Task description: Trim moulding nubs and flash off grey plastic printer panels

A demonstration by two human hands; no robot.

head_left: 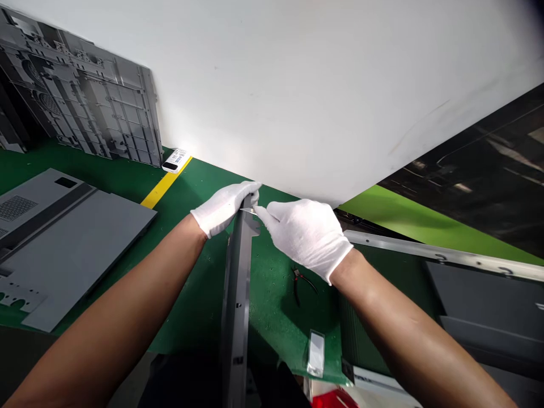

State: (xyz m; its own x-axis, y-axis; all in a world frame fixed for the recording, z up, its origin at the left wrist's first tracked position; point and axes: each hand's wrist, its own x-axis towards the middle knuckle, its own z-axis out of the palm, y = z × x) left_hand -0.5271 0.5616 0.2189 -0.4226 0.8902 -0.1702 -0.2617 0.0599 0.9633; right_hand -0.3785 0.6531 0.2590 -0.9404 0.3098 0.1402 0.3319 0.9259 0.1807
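A grey panel (242, 283) stands on edge, its narrow side toward me, running from my body to the far part of the green table. My left hand (227, 207), in a white glove, is closed around the panel's far end. My right hand (304, 229), gloved in white too, is closed with thumb and forefinger pinched at the same end. A thin, shiny, blade-like piece (247, 210) juts from those fingertips across the panel's edge. Most of it is hidden in the glove, so its kind does not show.
Flat on the green table (187, 306) at left lies another grey panel (102, 238). Behind it leans a ribbed grey moulding (93, 96) beside a small white device (175, 160). Cutting pliers (296, 277) and a clear packet (316, 352) lie right; a metal-edged bin (425, 249) stands beyond.
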